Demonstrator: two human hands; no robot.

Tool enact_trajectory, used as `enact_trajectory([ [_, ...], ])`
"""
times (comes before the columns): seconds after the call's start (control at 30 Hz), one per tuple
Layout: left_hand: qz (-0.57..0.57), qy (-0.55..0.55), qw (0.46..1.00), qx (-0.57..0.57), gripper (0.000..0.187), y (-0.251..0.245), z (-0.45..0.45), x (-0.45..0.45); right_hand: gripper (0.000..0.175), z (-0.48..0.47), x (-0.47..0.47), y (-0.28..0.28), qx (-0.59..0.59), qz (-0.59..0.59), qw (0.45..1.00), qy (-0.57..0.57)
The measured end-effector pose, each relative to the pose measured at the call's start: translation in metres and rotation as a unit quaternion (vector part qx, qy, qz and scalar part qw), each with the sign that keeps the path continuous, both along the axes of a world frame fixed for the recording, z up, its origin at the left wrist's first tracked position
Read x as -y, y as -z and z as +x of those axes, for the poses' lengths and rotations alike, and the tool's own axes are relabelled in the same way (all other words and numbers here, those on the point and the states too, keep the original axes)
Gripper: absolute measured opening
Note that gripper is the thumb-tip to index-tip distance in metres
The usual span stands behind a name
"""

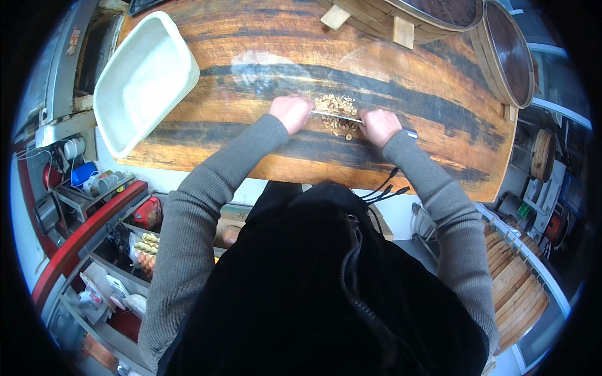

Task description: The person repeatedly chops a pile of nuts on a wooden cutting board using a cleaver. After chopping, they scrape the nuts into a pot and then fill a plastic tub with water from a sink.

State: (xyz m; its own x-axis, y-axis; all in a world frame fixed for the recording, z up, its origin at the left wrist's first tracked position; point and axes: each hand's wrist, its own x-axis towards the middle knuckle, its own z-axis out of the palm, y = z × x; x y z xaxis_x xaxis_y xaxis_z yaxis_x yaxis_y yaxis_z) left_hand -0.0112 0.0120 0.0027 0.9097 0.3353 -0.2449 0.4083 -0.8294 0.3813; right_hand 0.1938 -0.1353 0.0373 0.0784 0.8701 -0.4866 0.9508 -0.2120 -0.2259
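A knife [336, 116] lies crosswise over a small heap of chopped tan and reddish food pieces [335, 103], possibly nuts or dried fruit. My left hand [292, 113] presses on the far left end of its blade, the tip hidden beneath my fingers. Around the handle end is my right hand [380, 126], with the shiny butt [412, 134] sticking out past my wrist. Pieces are on both sides of the blade, and a small ring-shaped slice [348, 137] sits nearer to me. All this rests on a large wooden worktop [244, 145].
A white plastic tub [155, 89] stands at the worktop's left. Large round wooden sieves or steamers [367, 23] occupy the back right, another [505, 56] at the right edge. Black cables [385, 190] hang by the front edge. Egg trays [145, 254] are low on the left.
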Motion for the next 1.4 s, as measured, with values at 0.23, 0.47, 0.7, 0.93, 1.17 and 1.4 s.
enact_trajectory([
  [0.23, -0.010, -0.018, 0.997, 0.073, 0.010, 0.009, -0.007, 0.006, 0.016, -0.001, -0.003, -0.003, 0.012, -0.014, 1.000, -0.025],
  [0.47, 0.007, -0.010, 0.999, 0.047, 0.009, 0.009, 0.000, 0.009, 0.013, -0.002, 0.000, 0.009, 0.014, -0.009, 1.000, -0.010],
  [0.7, -0.001, -0.026, 0.993, 0.111, 0.012, 0.005, -0.016, 0.018, 0.015, -0.014, 0.010, -0.009, 0.034, -0.014, 0.999, -0.023],
  [0.93, 0.027, -0.035, 0.994, 0.102, 0.016, 0.010, -0.012, 0.014, 0.016, -0.009, -0.001, -0.009, 0.045, -0.031, 0.998, -0.027],
  [1.17, 0.032, -0.040, 0.995, 0.086, 0.012, 0.018, -0.006, 0.009, 0.017, -0.003, -0.004, 0.013, 0.041, -0.012, 0.999, -0.017],
  [1.4, 0.012, -0.008, 0.998, 0.057, 0.011, 0.009, 0.002, 0.000, 0.015, 0.001, -0.007, 0.005, 0.017, 0.001, 1.000, -0.001],
])
